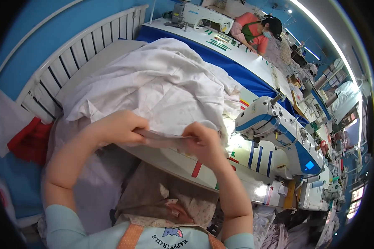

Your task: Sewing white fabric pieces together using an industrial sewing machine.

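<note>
Head view: left hand [129, 126] and right hand [202, 139] each have fingers clamped on the near edge of a white cloth [153, 89], a strip stretched between. Some fingertips curled out of sight; right ones slightly blurred. Cloth heaped on tabletop [172, 162], underside hidden. Sewing machine [274, 130] to its right; needle indistinct near glare. Beyond: co-worker [253, 33], partly hidden.

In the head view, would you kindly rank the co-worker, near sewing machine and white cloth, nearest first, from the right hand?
1. White cloth, in the right hand.
2. Near sewing machine, to its right.
3. Co-worker, at the far table.
</note>
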{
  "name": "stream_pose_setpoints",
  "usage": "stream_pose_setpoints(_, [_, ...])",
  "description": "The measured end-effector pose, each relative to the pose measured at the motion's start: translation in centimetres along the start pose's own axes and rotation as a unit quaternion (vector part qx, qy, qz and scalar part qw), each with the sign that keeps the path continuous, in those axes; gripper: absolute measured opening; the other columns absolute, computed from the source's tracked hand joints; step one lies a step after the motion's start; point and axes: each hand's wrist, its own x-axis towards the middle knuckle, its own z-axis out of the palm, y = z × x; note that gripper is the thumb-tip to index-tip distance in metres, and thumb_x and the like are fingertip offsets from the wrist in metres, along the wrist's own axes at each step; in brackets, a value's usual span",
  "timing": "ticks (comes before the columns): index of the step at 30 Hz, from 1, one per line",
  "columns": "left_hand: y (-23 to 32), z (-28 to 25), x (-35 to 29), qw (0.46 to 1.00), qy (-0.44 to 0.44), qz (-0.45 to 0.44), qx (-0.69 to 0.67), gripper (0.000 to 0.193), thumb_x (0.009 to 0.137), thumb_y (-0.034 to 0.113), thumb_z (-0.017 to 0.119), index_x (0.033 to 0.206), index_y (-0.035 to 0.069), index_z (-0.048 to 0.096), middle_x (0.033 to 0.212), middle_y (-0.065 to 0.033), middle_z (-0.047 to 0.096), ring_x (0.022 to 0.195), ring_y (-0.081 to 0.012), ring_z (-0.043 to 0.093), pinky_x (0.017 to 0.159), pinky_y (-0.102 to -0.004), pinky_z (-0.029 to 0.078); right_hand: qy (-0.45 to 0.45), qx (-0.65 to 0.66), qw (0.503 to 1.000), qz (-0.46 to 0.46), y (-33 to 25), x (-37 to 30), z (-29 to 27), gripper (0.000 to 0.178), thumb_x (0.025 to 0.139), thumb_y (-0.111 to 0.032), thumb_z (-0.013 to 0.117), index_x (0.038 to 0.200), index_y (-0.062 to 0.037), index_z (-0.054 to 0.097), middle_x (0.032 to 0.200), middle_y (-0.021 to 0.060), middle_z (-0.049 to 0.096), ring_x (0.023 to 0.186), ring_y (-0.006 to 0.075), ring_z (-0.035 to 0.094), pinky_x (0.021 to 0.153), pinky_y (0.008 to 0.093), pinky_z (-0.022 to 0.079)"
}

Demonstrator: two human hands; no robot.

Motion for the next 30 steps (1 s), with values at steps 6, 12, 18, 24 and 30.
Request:
stream_pose_setpoints(6, [-3.6, 1.3, -3.6, 0.995, 0.018, -0.061, -0.074, 0.017, 0.076, 0.010, 0.059, 0.091, 0.002, 0.064, 0.076, -0.0088, 0.065, 0.068, -0.0176, 0.061, 0.065, -0.0306, 0.047, -0.030, 0.051, 0.991, 0.121, 0.3, -2.0, -1.7, 0.016, 0.080, 0.010, 0.055, 0.090, -0.0010, 0.061, 0.082, 0.0049, 0.061, 0.069, 0.0110, 0.060, 0.058, 0.0231, 0.050])
stream_pose_setpoints(12, [-2.6, 1.9, -5.0, 0.982, 0.080, -0.124, -0.121, 0.012, 0.079, 0.009, 0.062, 0.087, 0.000, 0.062, 0.068, -0.0068, 0.061, 0.060, -0.0128, 0.056, 0.059, -0.0278, 0.044, 0.000, -0.127, 0.991, -0.038, 0.3, -3.5, 1.9, 0.017, 0.075, -0.002, 0.066, 0.092, -0.0026, 0.064, 0.096, 0.0118, 0.061, 0.081, 0.0265, 0.062, 0.069, 0.0323, 0.051])
stream_pose_setpoints(18, [0.4, 2.2, -3.9, 0.988, 0.122, -0.059, -0.077, 0.015, 0.079, 0.014, 0.067, 0.085, 0.001, 0.062, 0.066, -0.0072, 0.060, 0.059, -0.0131, 0.054, 0.056, -0.0285, 0.042, 0.100, -0.255, 0.961, -0.049, -1.0, -4.2, 10.7, 0.024, 0.066, -0.013, 0.073, 0.085, -0.0044, 0.062, 0.102, 0.0132, 0.057, 0.090, 0.0323, 0.058, 0.075, 0.0407, 0.050])
stream_pose_setpoints(24, [-0.7, 0.2, -6.1, 0.995, 0.096, -0.016, 0.002, 0.017, 0.074, 0.014, 0.070, 0.084, 0.002, 0.062, 0.070, -0.0092, 0.058, 0.065, -0.0204, 0.056, 0.060, -0.0310, 0.043, 0.085, -0.281, 0.956, -0.025, 0.4, -4.4, 6.6, 0.017, 0.061, -0.003, 0.067, 0.077, -0.0032, 0.061, 0.088, 0.0114, 0.059, 0.085, 0.0315, 0.058, 0.075, 0.0403, 0.049])
stream_pose_setpoints(30, [0.6, -1.9, -7.6, 0.983, 0.173, 0.047, 0.035, 0.013, 0.071, 0.007, 0.067, 0.079, -0.001, 0.060, 0.072, -0.0109, 0.056, 0.069, -0.0254, 0.056, 0.063, -0.0333, 0.043, 0.049, -0.216, 0.974, -0.041, -3.1, -5.3, -0.8, 0.027, 0.062, 0.007, 0.060, 0.088, 0.0000, 0.066, 0.091, 0.0111, 0.061, 0.085, 0.0299, 0.059, 0.076, 0.0359, 0.048])
